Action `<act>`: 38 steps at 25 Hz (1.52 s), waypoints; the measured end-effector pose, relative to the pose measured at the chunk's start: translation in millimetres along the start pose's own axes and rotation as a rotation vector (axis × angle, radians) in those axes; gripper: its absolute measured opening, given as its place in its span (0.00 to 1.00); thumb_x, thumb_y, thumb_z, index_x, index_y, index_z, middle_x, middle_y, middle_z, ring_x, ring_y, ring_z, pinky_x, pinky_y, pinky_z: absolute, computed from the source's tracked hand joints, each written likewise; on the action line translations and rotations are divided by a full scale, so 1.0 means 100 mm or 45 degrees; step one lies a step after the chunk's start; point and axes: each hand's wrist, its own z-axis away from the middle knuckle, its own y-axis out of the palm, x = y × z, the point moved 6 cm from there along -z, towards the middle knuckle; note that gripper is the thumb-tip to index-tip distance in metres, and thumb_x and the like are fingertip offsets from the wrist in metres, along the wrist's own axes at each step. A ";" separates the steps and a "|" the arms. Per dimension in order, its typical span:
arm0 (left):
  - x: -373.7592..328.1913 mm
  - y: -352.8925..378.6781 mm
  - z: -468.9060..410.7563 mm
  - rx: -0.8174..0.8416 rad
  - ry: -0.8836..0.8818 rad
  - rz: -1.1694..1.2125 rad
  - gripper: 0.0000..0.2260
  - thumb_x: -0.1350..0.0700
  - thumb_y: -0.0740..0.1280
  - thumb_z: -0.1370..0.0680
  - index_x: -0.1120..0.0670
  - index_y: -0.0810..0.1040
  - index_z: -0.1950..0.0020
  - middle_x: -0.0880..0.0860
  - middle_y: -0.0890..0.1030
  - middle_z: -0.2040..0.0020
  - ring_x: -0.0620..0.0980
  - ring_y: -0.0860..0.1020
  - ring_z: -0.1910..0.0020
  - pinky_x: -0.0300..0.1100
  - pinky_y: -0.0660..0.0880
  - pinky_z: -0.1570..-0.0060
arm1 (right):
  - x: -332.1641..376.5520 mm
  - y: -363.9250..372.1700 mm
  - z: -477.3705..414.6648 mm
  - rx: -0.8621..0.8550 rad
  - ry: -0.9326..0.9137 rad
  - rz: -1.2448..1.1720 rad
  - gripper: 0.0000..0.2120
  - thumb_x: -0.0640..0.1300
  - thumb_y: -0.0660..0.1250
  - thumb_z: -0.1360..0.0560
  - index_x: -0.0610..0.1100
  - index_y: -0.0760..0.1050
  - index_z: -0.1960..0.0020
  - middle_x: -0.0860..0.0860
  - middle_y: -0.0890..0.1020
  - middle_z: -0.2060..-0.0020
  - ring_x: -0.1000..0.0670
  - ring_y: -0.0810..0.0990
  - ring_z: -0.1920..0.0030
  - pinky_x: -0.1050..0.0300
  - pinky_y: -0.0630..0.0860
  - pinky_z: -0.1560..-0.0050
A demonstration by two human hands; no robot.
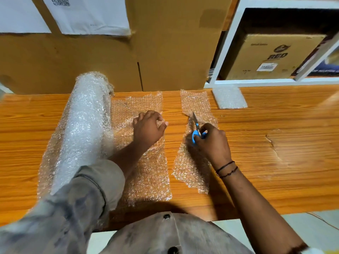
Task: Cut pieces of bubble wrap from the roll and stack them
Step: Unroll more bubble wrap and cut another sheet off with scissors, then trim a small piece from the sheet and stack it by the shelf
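Bubble-wrap roll (82,125): left on table (275,143); sheet (146,171) unrolled.
Cut strip (192,162): severed, unstacked.
Stack (229,98): small, far right.
Left hand (148,129): fingers curled, pinching sheet edge.
Right hand (211,142): clamped on blue scissors (196,131).
Remaining: stacking, probably more cuts.

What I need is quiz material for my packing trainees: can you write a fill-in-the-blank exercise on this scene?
The right hand grips blue-handled ____ over the narrow cut bubble wrap strip.
The left hand pinches the clear bubble wrap sheet unrolled from the big ____.
A small white stack of cut pieces lies on the brown wooden ____.
Missing words: scissors; roll; table.
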 end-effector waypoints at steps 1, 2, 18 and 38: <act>-0.12 0.00 0.02 0.046 0.001 -0.003 0.15 0.39 0.66 0.21 0.45 0.78 0.40 0.45 0.78 0.35 0.53 0.73 0.34 0.50 0.62 0.40 | -0.09 -0.08 0.02 -0.033 0.003 0.002 0.09 0.47 0.74 0.25 0.42 0.79 0.51 0.42 0.85 0.59 0.38 0.83 0.58 0.46 0.80 0.60; -0.26 0.00 0.08 0.074 0.043 0.006 0.16 0.39 0.66 0.21 0.45 0.78 0.37 0.46 0.77 0.33 0.53 0.72 0.32 0.51 0.62 0.38 | -0.16 -0.15 0.04 -0.057 0.005 0.003 0.09 0.47 0.74 0.25 0.43 0.79 0.52 0.42 0.85 0.60 0.38 0.83 0.58 0.47 0.79 0.60; -0.95 0.32 1.26 0.069 0.289 -0.185 0.22 0.37 0.71 0.28 0.41 0.80 0.36 0.47 0.74 0.27 0.56 0.69 0.28 0.56 0.63 0.34 | -0.86 -0.61 0.16 0.016 -0.007 0.265 0.11 0.52 0.69 0.22 0.44 0.81 0.49 0.42 0.85 0.59 0.37 0.84 0.58 0.49 0.79 0.64; -0.85 0.26 1.35 0.310 0.362 -0.078 0.31 0.28 0.64 0.27 0.37 0.72 0.26 0.42 0.63 0.20 0.54 0.58 0.22 0.59 0.56 0.30 | -0.57 -0.48 0.63 0.066 -0.661 0.386 0.11 0.42 0.70 0.24 0.43 0.82 0.42 0.45 0.80 0.47 0.39 0.77 0.47 0.44 0.77 0.53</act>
